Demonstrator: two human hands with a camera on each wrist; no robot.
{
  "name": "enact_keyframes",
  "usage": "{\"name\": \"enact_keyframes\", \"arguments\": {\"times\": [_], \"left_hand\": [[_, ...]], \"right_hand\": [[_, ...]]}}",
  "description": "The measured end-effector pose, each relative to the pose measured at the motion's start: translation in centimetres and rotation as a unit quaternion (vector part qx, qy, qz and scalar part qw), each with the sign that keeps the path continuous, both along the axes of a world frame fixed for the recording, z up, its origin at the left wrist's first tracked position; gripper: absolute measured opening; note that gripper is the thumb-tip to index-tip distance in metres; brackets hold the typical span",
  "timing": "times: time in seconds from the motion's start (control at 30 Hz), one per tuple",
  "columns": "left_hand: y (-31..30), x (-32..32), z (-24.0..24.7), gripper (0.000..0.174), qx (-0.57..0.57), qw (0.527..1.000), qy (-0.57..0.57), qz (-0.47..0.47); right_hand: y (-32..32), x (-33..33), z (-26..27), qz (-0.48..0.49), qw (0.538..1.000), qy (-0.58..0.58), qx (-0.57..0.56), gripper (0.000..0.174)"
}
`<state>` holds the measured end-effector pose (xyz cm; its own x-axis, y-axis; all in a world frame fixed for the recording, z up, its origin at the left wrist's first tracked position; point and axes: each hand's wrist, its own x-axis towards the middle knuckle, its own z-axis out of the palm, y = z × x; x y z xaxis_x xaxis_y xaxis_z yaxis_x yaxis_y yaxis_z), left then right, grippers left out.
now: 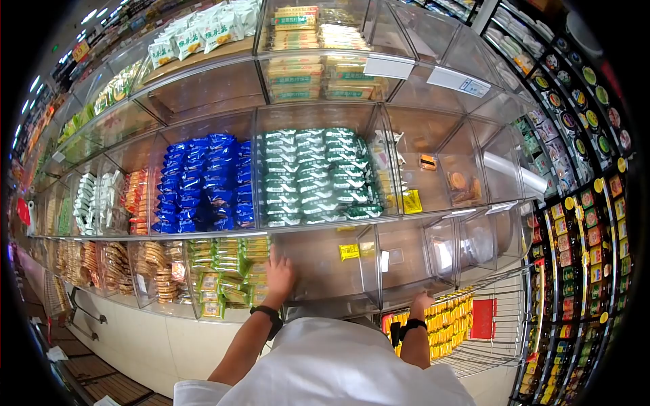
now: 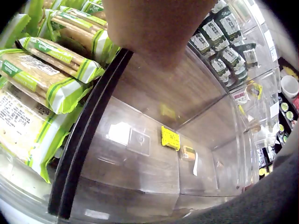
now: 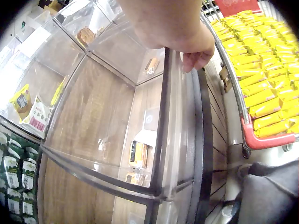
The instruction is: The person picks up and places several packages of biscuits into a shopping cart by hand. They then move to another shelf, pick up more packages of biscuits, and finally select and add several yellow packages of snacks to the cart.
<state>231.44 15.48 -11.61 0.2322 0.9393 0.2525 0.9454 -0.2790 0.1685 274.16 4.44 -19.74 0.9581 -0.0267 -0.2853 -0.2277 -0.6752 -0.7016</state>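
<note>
My left hand (image 1: 279,276) reaches over the lower row of clear bins, beside the divider (image 2: 88,135) between green-and-white cracker packs (image 1: 230,260) and a mostly bare bin. Its fingers extend away from me with nothing seen in them; in the left wrist view they are hidden behind the back of the hand. One small yellow packet (image 2: 170,138) lies in that bin. Farther right, my right hand (image 3: 173,28) hangs over a clear bin's front rim (image 3: 163,121), fingers curled over the edge. A wrapped orange-brown snack (image 3: 138,154) lies inside the bin.
A shopping cart (image 1: 497,318) filled with yellow packets (image 3: 261,70) stands right of my body. Above the lower bins are rows of blue packets (image 1: 203,183) and dark green packets (image 1: 318,176). Round cookies (image 1: 166,281) fill bins at left. A tall stocked shelf (image 1: 582,237) stands at right.
</note>
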Motion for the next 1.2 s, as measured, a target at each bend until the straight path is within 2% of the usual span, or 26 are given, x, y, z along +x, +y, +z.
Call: {"name": "enact_keyframes", "arguments": {"times": [0.3,0.57,0.67,0.77,0.97,1.07,1.2], "left_hand": [[0.1,-0.3,-0.8,0.020,0.015,1.000,0.018,-0.008],[0.0,-0.2,-0.9,0.020,0.021,1.000,0.006,-0.005],[0.0,-0.2,-0.9,0.020,0.019,1.000,0.008,-0.005],[0.1,-0.2,-1.0,0.020,0.024,1.000,0.011,-0.005],[0.1,-0.2,-0.9,0.021,0.024,1.000,0.013,-0.004],[0.1,-0.1,-0.8,0.021,0.022,1.000,0.010,-0.003],[0.1,-0.1,-0.9,0.020,0.025,1.000,0.006,-0.002]], "right_hand": [[-0.4,1.1,-1.9,0.004,1.000,-0.013,-0.013,0.034],[-1.8,4.8,-8.5,0.010,0.998,-0.046,-0.041,0.032],[-0.2,0.1,-0.9,-0.018,1.000,0.000,0.022,0.024],[0.3,-0.9,1.6,-0.015,0.999,0.002,-0.037,0.034],[0.3,-1.3,2.0,-0.020,1.000,0.009,0.012,0.038],[0.1,-0.6,1.1,-0.004,0.999,-0.007,-0.053,0.036],[-0.2,-0.2,0.2,-0.002,1.000,0.002,-0.022,0.036]]}}
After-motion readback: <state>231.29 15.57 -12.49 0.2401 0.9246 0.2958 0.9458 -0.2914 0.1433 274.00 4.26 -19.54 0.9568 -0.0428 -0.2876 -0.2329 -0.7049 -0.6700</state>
